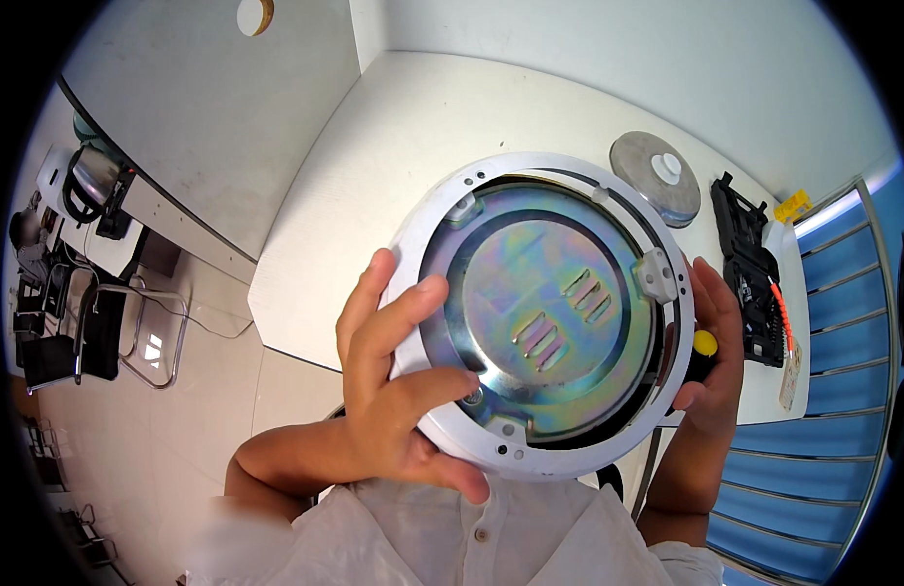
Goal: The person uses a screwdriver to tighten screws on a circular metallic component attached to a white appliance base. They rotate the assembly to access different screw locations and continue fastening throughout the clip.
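Head view: both hands (384, 405) grip a circular white housing (559, 467) ringing a slotted, iridescent metal disc (530, 283).

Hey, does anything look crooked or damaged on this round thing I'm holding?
Possibly: the shiny metal plate seems off-centre in the white ring. The gap between them looks wider at the upper right than on the left, though viewing angle may exaggerate it. No obvious cracks.

Up and left of the white ring (569, 466), the tabletop (340, 171) is leaving lots of room. A metal lid (636, 178) is blocking the ring's upper right, and a black case (743, 269) is blocking farther right.
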{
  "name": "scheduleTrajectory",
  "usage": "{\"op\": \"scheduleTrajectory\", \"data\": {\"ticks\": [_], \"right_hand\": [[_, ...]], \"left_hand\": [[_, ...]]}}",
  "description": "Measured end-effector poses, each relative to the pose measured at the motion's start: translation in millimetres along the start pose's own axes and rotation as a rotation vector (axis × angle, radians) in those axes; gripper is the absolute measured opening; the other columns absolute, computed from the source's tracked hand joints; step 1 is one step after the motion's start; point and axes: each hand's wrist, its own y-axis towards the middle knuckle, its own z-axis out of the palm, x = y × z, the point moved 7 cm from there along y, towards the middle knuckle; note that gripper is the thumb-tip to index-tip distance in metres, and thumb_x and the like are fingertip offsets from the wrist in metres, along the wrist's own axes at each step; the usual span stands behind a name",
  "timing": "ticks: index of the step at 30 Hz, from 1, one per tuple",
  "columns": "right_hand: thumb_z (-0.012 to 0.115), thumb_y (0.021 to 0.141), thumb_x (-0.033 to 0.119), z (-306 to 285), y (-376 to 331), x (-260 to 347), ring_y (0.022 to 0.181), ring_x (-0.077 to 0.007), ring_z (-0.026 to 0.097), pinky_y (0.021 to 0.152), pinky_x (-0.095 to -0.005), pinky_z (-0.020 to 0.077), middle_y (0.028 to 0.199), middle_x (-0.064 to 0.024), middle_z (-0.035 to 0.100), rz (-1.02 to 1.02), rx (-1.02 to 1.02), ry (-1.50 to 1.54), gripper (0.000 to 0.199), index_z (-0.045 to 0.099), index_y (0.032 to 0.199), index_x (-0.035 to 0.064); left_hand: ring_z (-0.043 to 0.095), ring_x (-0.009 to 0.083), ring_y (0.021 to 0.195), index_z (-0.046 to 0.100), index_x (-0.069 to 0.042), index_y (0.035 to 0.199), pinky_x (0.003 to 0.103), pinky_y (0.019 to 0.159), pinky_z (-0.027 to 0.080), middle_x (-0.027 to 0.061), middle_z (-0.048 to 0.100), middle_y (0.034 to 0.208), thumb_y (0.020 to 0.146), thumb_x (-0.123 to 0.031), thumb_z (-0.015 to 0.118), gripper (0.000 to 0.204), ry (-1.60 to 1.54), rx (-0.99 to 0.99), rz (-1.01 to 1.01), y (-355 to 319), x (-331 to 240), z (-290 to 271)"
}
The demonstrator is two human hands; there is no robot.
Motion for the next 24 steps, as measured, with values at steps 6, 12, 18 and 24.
{"op": "scheduleTrajectory", "data": {"ticks": [6, 12, 18, 24], "right_hand": [[0.083, 0.052, 0.061, 0, 4, -6, 0.126, -0.0299, 0.047, 0.102, -0.0386, 0.0412, 0.142, -0.0233, 0.039, 0.047, 0.026, -0.043, 0.123, 0.029, 0.14, -0.0053], [0.082, 0.052, 0.063, -5, 4, -10, 0.126, -0.0284, 0.046, 0.106, -0.0389, 0.036, 0.139, -0.0214, 0.043, 0.043, 0.045, -0.085, 0.126, 0.028, 0.141, -0.0061], [0.082, 0.049, 0.064, -3, 5, -13, 0.124, -0.0266, 0.048, 0.105, -0.0378, 0.037, 0.136, -0.0201, 0.046, 0.018, 0.002, -0.045, 0.126, 0.03, 0.14, -0.0065], [0.085, 0.041, 0.063, -3, 5, -15, 0.126, -0.035, 0.047, 0.102, -0.0422, 0.0413, 0.142, -0.0306, 0.035, 0.036, -0.1, 0.0, 0.121, 0.041, 0.135, -0.001]], "left_hand": [[0.032, 0.049, 0.131, 0.062, -0.011, 0.082, 0.055, 0.108, 0.017, 0.0255, 0.052, 0.126, 0.076, -0.075, 0.05, 0.065, 0.022, -0.062, -0.024, -3, -5, 1], [0.034, 0.0461, 0.13, 0.063, -0.013, 0.08, 0.057, 0.109, 0.015, 0.0221, 0.057, 0.121, 0.077, -0.073, 0.051, 0.061, 0.025, -0.045, -0.021, -1, -7, -1], [0.036, 0.0438, 0.129, 0.063, -0.016, 0.079, 0.057, 0.109, 0.016, 0.0159, 0.059, 0.119, 0.076, -0.071, 0.055, 0.055, 0.01, -0.091, 0.041, -3, -6, 1], [0.034, 0.0435, 0.13, 0.063, -0.018, 0.08, 0.06, 0.109, 0.015, 0.0126, 0.057, 0.119, 0.075, -0.068, 0.059, 0.051, -0.005, -0.141, 0.055, -6, -8, 0]]}}
